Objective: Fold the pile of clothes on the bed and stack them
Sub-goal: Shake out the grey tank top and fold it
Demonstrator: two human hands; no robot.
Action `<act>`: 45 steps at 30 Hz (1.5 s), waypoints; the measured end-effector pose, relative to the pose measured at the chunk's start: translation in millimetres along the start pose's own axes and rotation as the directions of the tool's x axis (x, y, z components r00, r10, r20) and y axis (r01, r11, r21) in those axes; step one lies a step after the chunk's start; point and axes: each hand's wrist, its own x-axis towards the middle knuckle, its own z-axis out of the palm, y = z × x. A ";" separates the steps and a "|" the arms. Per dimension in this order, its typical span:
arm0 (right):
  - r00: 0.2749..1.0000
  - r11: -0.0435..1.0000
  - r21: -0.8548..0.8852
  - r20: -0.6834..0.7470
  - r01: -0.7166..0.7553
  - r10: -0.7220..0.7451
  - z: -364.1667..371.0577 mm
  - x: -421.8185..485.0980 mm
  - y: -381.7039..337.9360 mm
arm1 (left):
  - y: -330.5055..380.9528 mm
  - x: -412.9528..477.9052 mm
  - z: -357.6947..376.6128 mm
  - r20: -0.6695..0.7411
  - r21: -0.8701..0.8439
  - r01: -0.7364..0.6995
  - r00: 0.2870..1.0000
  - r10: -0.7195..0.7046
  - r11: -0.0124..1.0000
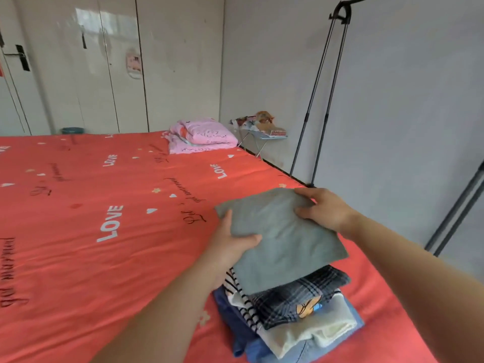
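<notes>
A folded grey-green garment (282, 239) is held flat just above a stack of folded clothes (293, 310) near the bed's right edge. My left hand (230, 244) grips its left edge, thumb on top and fingers underneath. Its far right corner is held by my right hand (324, 210), fingers curled over the cloth. The stack shows a dark plaid piece, a black-and-white striped piece, a white piece, a cartoon print and blue denim at the bottom.
The bed (91, 205) has a coral sheet printed with LOVE. A folded pink quilt (201, 136) lies at its far end. A small folding table (262, 132) with clutter stands beyond. A metal clothes rack (327, 100) stands right of the bed; wardrobe doors (112, 61) line the back.
</notes>
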 end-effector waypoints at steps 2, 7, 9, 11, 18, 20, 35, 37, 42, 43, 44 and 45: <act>0.983 0.969 -0.191 0.065 -0.156 0.171 18.2 6.9 33.2 | -29.4 6.2 17.1 0.066 0.009 0.161 0.985 -0.161 0.987; 0.976 0.931 -0.305 0.021 -0.200 0.216 66.3 -11.5 85.8 | -81.9 6.6 36.4 -0.001 0.356 0.089 0.995 -0.095 0.930; 0.983 0.940 -0.286 -0.071 -0.185 0.171 66.1 -14.5 87.1 | -84.2 7.7 41.3 -0.013 0.401 -0.002 1.000 0.008 0.916; 0.975 0.940 -0.272 -0.132 -0.207 0.177 62.8 -13.7 86.0 | -83.2 9.9 44.1 -0.046 0.326 -0.004 0.999 0.020 0.945; 0.983 0.778 -0.612 -0.183 -0.141 0.035 72.4 -25.1 59.5 | -102.9 -2.0 40.5 -0.084 0.776 0.084 0.996 -0.030 0.625; 0.974 0.831 -0.556 -0.168 0.035 -0.153 89.9 -31.1 53.8 | -103.3 -10.5 40.7 0.027 0.890 -0.089 0.989 0.143 0.448; 0.953 0.782 -0.545 0.199 0.303 -0.230 169.3 -93.5 -38.7 | -81.3 -83.9 -89.0 0.051 0.950 -0.101 0.984 0.173 0.295; 0.916 0.764 -0.507 0.261 0.398 -0.304 188.6 -112.3 -72.3 | -70.9 -114.6 -124.7 -0.015 0.962 -0.030 0.986 0.164 0.270; 0.813 0.709 -0.406 0.369 0.576 -0.450 253.5 -161.6 -173.8 | -57.3 -209.9 -222.5 -0.203 0.962 0.168 0.967 0.155 0.214; 0.785 0.692 -0.381 0.392 0.614 -0.480 268.8 -171.8 -194.6 | -57.5 -230.3 -242.7 -0.245 0.955 0.212 0.958 0.152 0.207; 0.756 0.673 -0.358 0.414 0.647 -0.507 283.6 -181.9 -214.9 | -57.9 -250.3 -262.8 -0.288 0.944 0.254 0.946 0.150 0.210; 0.730 0.655 -0.338 0.431 0.676 -0.530 298.2 -191.9 -235.1 | -59.6 -270.0 -283.2 -0.332 0.930 0.298 0.932 0.146 0.217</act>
